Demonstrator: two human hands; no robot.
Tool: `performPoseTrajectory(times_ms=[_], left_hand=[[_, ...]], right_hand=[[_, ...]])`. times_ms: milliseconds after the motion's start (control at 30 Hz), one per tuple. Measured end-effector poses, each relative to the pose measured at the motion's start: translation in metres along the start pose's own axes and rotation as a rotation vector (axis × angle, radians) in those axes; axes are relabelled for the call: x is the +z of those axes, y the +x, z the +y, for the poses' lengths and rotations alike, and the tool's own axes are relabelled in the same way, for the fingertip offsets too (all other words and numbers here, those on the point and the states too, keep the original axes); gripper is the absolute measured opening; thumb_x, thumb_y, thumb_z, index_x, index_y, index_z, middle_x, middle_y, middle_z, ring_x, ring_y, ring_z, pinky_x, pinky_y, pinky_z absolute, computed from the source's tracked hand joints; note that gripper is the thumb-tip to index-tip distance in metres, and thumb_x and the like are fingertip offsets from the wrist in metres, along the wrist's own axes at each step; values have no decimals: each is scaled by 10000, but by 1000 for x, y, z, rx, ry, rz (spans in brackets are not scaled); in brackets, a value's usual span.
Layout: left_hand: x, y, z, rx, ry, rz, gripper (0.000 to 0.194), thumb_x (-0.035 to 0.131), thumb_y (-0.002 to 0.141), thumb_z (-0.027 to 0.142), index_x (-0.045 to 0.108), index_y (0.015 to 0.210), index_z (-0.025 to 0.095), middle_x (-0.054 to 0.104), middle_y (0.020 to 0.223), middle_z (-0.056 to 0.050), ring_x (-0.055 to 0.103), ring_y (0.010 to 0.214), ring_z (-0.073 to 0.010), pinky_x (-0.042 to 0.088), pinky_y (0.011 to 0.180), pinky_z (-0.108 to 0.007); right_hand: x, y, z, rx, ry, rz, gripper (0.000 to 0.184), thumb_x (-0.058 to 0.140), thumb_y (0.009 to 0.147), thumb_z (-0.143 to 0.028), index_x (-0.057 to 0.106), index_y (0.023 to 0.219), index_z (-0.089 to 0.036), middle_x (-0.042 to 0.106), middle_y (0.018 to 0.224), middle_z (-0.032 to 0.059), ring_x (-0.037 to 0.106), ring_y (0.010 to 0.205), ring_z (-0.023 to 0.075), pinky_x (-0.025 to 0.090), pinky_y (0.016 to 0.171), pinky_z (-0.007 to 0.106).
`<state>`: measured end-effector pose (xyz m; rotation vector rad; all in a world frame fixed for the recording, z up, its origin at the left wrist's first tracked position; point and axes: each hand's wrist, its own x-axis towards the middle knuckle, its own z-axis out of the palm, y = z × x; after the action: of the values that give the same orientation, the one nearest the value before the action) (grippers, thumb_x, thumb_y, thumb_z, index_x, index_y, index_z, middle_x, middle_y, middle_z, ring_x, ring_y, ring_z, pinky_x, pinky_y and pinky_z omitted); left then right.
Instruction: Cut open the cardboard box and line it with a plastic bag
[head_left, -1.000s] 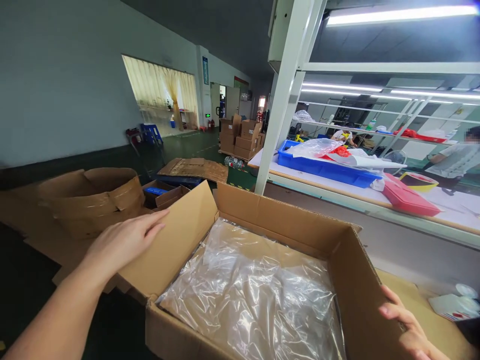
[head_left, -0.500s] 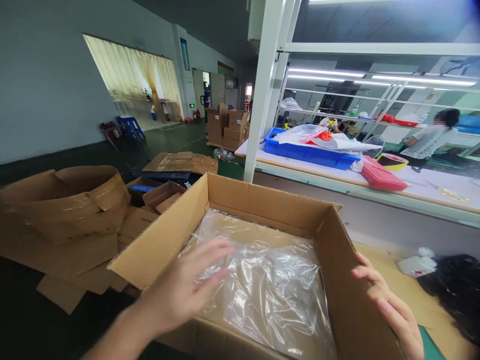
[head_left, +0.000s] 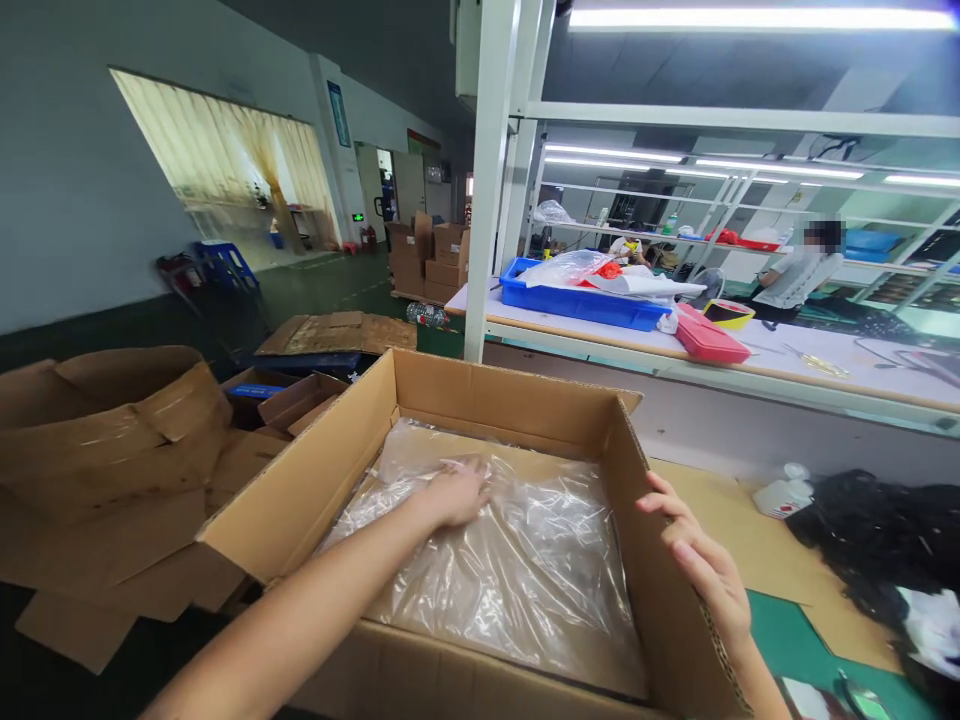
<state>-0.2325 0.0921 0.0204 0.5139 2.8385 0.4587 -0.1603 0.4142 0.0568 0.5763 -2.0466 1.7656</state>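
Your left hand and right hand are totally bare, no gloves, rings or watch, and both forearms are sleeveless as far as you can see.

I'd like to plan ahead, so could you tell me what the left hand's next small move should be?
Probably close the fingers and pinch the plastic bag: the left hand lies flat on it inside the cardboard box, while the right hand steadies the box's right wall.
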Motion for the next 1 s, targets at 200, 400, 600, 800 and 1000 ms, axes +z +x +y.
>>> performPoseTrajectory(times_ms=[200,400,600,800,1000], left_hand=[[-24,62,-3,34,-20,173,473,580,913,467,557,1283,174,582,1327,-133,535,1233,-287,385,1061,-535],[-66,84,-8,-9,-124,572,375,357,1017,418,566,1161,141,672,1023,-84,649,940,-211,506,861,-409],[-79,66,-23,95,-142,703,255,424,996,306,585,1108,144,676,1080,-80,628,1013,-196,477,918,-369],[-85,57,-30,122,-19,605,237,465,988,292,620,1091,147,676,1104,-83,618,1057,-211,468,952,-414],[-109,55,-53,34,232,366,217,641,896,362,671,907,147,693,1027,-74,628,1030,-229,449,983,-479]], right_hand=[[-9,2,0,-28,17,-6,349,553,891,-390,537,598,-201,677,1072,110,404,1352,364,347,1096,509],[-21,-1,1,6,-20,6,367,536,899,-421,511,604,-203,666,1122,115,367,1381,365,350,1099,508],[-27,32,-46,101,-271,-341,264,533,925,-425,596,773,-219,674,1127,95,447,1326,337,374,1079,508],[67,101,-98,-66,-876,-1030,249,447,965,-308,610,1121,-202,672,1115,92,630,1022,233,494,895,372],[143,131,-31,89,-1270,-1284,174,743,810,-310,687,856,-152,711,857,45,678,824,210,547,814,414]])
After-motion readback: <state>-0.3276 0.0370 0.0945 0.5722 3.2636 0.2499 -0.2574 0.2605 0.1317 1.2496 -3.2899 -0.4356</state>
